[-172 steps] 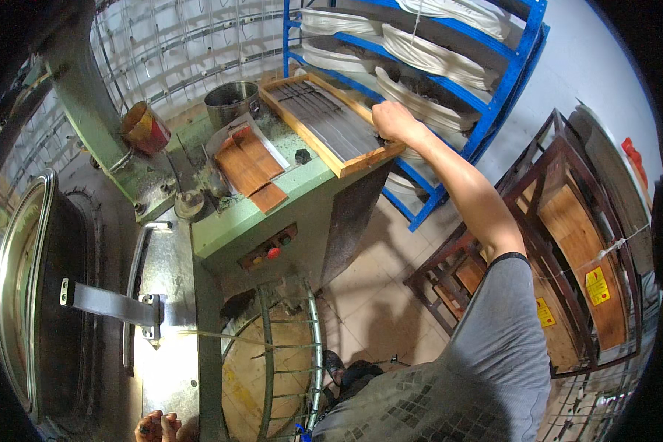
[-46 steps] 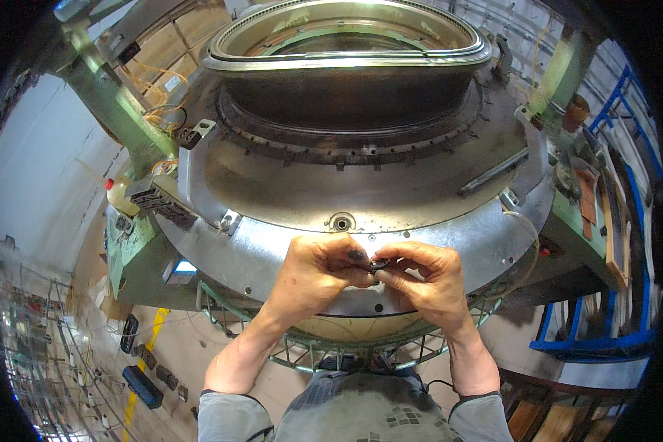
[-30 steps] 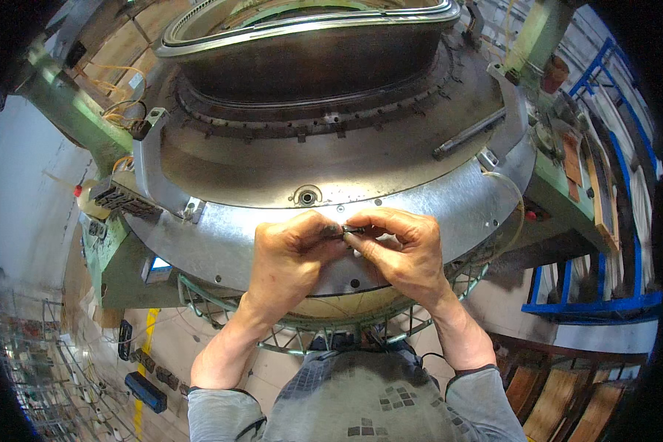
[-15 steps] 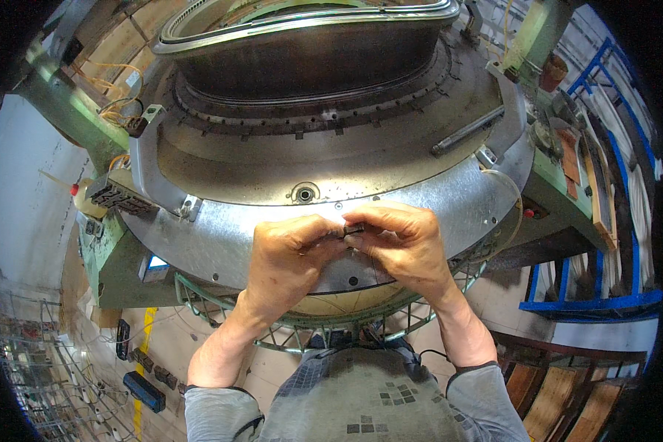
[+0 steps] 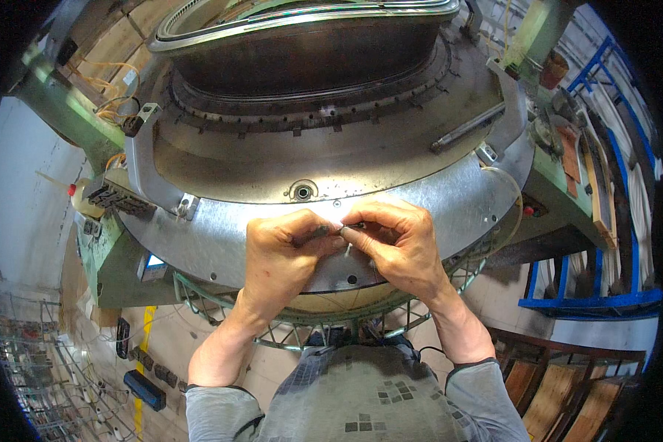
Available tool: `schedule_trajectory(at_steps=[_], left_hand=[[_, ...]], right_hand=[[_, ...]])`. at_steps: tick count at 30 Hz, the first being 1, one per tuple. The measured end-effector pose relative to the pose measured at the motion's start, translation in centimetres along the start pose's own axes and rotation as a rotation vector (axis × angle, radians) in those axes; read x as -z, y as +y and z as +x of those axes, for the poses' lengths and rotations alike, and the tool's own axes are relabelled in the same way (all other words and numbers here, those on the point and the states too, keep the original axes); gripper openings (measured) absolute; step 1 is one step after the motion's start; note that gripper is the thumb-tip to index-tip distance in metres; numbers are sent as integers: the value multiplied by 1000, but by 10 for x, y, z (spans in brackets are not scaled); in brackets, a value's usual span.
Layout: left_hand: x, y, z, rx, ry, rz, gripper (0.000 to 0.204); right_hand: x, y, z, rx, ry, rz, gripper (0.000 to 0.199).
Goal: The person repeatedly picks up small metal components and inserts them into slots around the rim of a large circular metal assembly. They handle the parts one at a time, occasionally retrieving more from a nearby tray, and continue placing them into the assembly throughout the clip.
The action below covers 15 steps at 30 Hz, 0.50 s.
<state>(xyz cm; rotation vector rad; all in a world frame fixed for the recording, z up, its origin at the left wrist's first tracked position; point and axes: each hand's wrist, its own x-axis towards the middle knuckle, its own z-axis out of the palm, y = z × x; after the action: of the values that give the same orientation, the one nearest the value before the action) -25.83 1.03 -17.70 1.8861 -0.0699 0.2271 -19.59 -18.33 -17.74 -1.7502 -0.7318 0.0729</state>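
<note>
Meeting inside plate edge [image 5: 199,254] at dark part [image 5: 358,226], both hands [image 5: 281,249] [image 5: 399,241]; room sideways

Grey shirt [image 5: 313,394], dark-edged short sleeves [image 5: 482,398], dark printed squares [image 5: 398,393]

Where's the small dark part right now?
In the head view, near centre, the small dark part is pinched where the left hand and right hand meet, over the bright metal rim.

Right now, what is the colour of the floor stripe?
The floor stripe is yellow, best seen in the head view.
</note>
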Motion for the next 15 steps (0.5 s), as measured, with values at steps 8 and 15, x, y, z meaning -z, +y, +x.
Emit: schedule_trajectory(at_steps=[8, 15], left_hand=[[-6, -3, 3, 85, -13, -276, 16], [-3, -8, 5, 135, -78, -433, 17]], right_hand=[[-6, 2, -1, -58, 59, 208, 16], [-6, 0, -4, -114, 115, 263, 18]])
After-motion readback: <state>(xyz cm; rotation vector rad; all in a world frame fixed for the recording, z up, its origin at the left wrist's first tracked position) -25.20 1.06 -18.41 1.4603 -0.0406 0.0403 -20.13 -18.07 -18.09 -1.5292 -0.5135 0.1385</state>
